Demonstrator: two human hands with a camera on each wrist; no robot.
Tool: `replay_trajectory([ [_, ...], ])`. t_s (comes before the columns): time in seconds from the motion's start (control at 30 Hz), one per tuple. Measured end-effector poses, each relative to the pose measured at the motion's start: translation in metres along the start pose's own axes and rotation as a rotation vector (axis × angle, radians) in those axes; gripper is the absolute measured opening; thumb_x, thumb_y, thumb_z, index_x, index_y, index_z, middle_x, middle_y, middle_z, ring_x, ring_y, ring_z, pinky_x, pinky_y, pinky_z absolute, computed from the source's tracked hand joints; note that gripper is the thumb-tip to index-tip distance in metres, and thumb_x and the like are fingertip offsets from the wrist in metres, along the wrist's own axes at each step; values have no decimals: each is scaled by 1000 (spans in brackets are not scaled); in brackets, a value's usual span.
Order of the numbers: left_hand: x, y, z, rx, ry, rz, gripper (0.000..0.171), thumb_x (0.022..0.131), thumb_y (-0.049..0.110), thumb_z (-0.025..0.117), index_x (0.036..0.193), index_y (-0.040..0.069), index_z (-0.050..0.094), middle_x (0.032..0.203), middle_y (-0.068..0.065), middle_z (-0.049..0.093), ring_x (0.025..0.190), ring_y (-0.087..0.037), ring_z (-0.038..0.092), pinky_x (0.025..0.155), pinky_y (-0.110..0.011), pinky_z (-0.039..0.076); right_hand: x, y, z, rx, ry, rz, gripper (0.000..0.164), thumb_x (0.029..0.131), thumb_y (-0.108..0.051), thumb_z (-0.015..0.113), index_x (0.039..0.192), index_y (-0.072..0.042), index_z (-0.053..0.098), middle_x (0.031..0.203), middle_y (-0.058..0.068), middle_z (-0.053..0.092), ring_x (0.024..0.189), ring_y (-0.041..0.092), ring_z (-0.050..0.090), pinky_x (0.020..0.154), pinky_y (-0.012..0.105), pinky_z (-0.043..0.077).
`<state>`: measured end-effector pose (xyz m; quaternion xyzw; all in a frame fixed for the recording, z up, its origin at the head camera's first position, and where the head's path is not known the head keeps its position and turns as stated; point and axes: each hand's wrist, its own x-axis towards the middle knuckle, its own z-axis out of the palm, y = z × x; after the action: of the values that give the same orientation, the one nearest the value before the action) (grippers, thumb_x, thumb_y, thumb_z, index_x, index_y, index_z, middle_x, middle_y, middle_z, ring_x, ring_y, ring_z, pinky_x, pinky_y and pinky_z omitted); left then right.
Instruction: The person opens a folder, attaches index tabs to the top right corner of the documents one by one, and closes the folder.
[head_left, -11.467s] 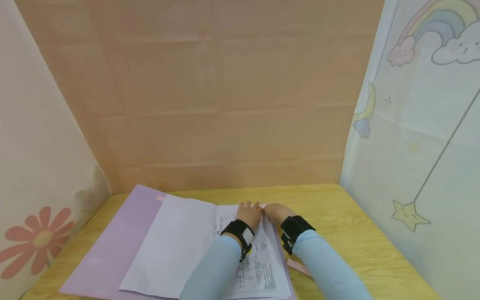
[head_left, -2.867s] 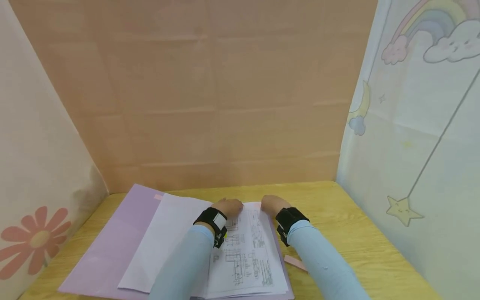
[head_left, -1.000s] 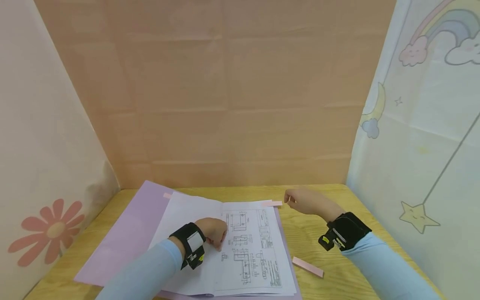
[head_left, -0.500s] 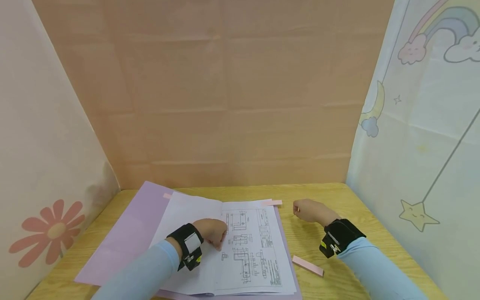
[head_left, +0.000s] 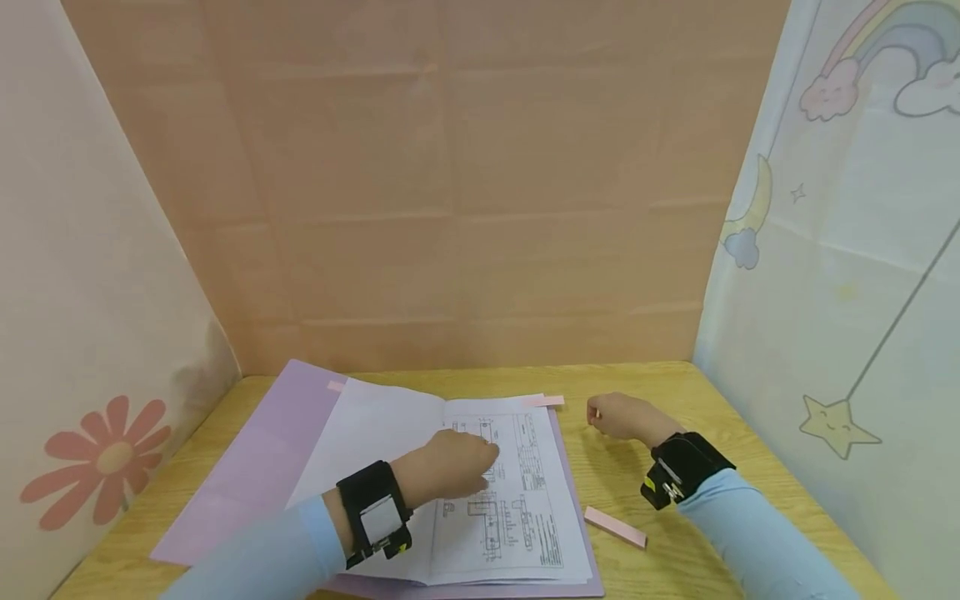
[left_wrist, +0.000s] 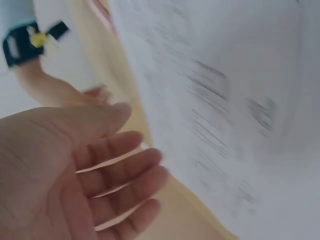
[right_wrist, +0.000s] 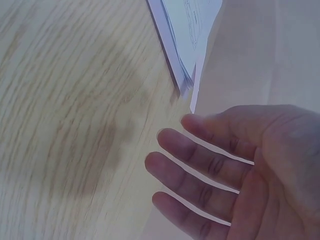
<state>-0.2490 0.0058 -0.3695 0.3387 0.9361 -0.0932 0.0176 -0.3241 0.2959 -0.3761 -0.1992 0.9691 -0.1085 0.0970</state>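
Left hand (head_left: 447,464) empty, fingers loosely parted, over the printed sheet (head_left: 536,442) in the open purple folder (head_left: 258,471) on the surface (head_left: 675,404); right hand (head_left: 624,417) also empty, fingers relaxed, off to its right. I'd handle pages by plain edges, off the pink tab (head_left: 555,401) at the top-right corner, lest it peel.

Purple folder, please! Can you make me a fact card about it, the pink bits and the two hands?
Folder: purple folder, open on the wooden table
Left page: blank sheet
Right page: printed drawing
Pink tabs: one past the drawing's top right corner, another on the folder's left side
Pink strip: pink strip on the table, right of the folder
Left grip: over the drawing, empty
Right grip: right of the folder, empty
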Motion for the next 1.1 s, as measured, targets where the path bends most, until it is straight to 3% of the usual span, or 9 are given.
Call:
replay_trajectory([
  [0.07,-2,13,-8,-2,75,84,24,86,33,73,104,19,67,88,6,68,68,-5,57,63,-23,51,0,0,0,0,-1,10,9,96,-7,51,96,-4,60,80,2,58,69,15,49,63,30,41],
  [0.13,-5,26,-11,-11,107,147,20,85,34,73,100,21,66,86,9,66,68,-3,58,60,-21,48,0,0,-1,0,0,16,9,96,-7,52,97,-4,60,81,2,58,69,15,49,63,30,42],
  [0.2,-8,37,-7,-9,101,204,20,85,36,73,98,23,66,84,11,65,67,-1,57,55,-19,45,0,1,-1,-2,1,15,8,96,-7,52,97,-4,60,81,2,58,69,15,50,63,30,42],
  [0.33,-13,51,10,4,25,276,30,81,46,74,100,23,69,85,12,67,67,0,57,55,-18,46,0,1,0,7,-2,11,9,96,-7,52,97,-4,60,80,2,58,69,15,50,63,30,42],
  [0.6,-13,54,27,-39,-23,269,44,73,54,78,104,24,71,94,12,70,78,-1,63,66,-22,52,1,2,-1,9,-5,20,9,97,-8,51,97,-5,60,80,1,58,69,15,49,63,30,42],
  [0.87,-12,53,24,-87,-66,245,44,73,51,79,106,23,70,98,12,69,79,-1,62,68,-22,52,1,5,0,15,-15,13,10,98,-9,51,98,-5,60,82,2,59,69,15,49,64,30,42],
  [1.1,-17,51,19,-53,-62,274,29,80,46,73,98,23,70,85,12,65,69,1,55,59,-19,46,-1,4,-1,25,-6,-4,9,97,-7,51,98,-4,59,82,3,59,69,15,49,63,30,42],
])
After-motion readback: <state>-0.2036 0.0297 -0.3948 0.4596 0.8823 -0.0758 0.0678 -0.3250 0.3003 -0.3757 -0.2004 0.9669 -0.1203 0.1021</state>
